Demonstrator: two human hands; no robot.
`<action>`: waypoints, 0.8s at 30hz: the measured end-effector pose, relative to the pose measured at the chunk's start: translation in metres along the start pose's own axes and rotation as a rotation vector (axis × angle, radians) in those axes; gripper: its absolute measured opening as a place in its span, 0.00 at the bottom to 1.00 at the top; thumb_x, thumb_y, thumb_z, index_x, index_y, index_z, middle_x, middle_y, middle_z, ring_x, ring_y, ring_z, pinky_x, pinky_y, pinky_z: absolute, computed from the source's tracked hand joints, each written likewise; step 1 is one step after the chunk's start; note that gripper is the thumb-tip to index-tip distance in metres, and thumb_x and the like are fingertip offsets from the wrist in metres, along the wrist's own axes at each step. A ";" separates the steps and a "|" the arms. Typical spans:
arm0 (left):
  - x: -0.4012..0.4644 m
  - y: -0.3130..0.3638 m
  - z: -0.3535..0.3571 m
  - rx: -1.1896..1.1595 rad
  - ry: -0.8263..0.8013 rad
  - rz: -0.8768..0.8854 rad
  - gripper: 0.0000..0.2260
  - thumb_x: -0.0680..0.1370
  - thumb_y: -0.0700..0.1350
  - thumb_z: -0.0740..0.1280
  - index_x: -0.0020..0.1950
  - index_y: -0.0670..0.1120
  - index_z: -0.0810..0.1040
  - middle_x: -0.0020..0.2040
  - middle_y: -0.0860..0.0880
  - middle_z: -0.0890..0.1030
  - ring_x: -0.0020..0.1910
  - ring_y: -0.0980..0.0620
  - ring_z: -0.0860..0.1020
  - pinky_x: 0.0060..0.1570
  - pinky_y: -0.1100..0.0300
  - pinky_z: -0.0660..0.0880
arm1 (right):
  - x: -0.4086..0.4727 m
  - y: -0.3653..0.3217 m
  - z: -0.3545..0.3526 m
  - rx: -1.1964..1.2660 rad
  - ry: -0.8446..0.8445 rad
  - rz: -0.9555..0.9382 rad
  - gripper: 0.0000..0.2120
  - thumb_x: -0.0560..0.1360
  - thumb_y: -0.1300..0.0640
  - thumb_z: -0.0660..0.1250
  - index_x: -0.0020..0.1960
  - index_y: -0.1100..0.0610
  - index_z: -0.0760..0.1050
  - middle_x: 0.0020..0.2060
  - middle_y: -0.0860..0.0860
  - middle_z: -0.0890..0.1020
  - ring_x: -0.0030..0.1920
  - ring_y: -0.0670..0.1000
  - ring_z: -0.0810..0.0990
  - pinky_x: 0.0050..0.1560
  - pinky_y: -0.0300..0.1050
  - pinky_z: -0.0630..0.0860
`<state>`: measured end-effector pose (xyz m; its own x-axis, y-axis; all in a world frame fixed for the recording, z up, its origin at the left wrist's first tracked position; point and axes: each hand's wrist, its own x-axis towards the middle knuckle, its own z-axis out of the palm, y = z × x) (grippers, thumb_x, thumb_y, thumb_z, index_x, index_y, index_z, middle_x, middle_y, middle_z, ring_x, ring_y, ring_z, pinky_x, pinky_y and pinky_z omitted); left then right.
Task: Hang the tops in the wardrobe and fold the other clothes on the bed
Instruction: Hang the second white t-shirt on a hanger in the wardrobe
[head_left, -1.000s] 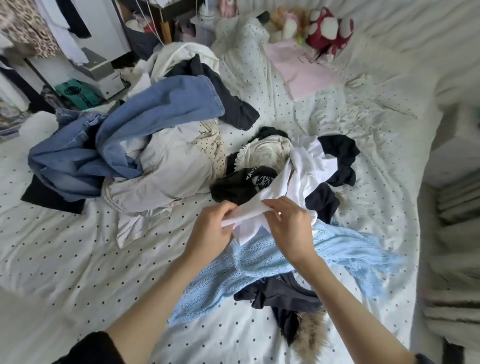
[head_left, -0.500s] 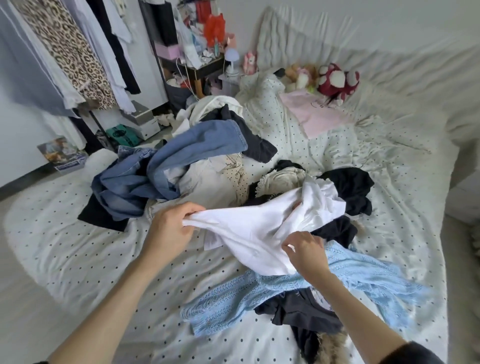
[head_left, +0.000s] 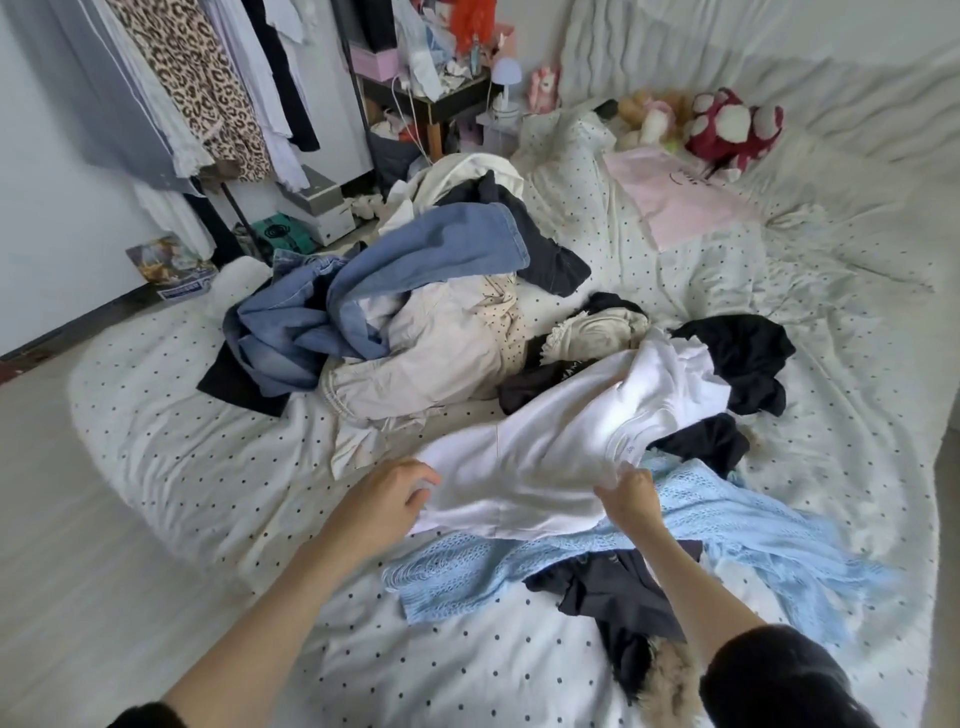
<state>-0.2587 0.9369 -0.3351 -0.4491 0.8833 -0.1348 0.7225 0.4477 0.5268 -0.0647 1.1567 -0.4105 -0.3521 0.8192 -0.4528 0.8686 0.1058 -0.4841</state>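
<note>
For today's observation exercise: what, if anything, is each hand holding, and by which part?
Both hold the white garment by its near edge: the left hand at the left end, the right hand pinching the right end, above the light blue knit.

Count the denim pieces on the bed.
2 visible: one denim leg draped over the pile's top, another bunched denim piece at its left edge. More may be buried.

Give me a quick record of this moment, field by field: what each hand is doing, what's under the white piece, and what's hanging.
left hand: grips the white garment at its near left edge
right hand: grip on the garment's near right edge
under garment: light blue knit, on the dotted bed
behind: jeans on the clothes pile
hanging: leopard-print top, on the rail at far left
</note>
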 end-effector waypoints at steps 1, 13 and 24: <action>0.001 0.003 0.007 -0.008 -0.009 0.013 0.11 0.78 0.37 0.63 0.59 0.44 0.79 0.56 0.50 0.79 0.56 0.53 0.77 0.55 0.61 0.71 | 0.005 0.002 0.000 0.038 -0.012 0.021 0.15 0.76 0.59 0.66 0.61 0.63 0.71 0.56 0.59 0.75 0.58 0.57 0.73 0.62 0.49 0.71; 0.008 0.052 0.070 -0.127 -0.039 0.027 0.28 0.76 0.51 0.68 0.72 0.45 0.64 0.68 0.50 0.69 0.66 0.53 0.70 0.63 0.60 0.67 | -0.058 -0.043 -0.003 0.398 0.029 -0.273 0.19 0.74 0.57 0.69 0.26 0.56 0.70 0.19 0.44 0.69 0.25 0.44 0.64 0.27 0.36 0.60; 0.018 0.103 0.027 -0.237 0.273 0.199 0.13 0.76 0.39 0.65 0.33 0.40 0.68 0.25 0.54 0.60 0.31 0.54 0.60 0.32 0.59 0.56 | -0.074 -0.036 -0.055 0.466 0.130 -0.424 0.08 0.77 0.58 0.65 0.51 0.56 0.82 0.51 0.48 0.78 0.57 0.42 0.74 0.59 0.40 0.70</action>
<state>-0.1787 1.0027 -0.3058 -0.4589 0.8656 0.2004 0.6827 0.1993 0.7030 -0.0505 1.1235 -0.3181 -0.5614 0.8246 -0.0700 0.4099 0.2036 -0.8891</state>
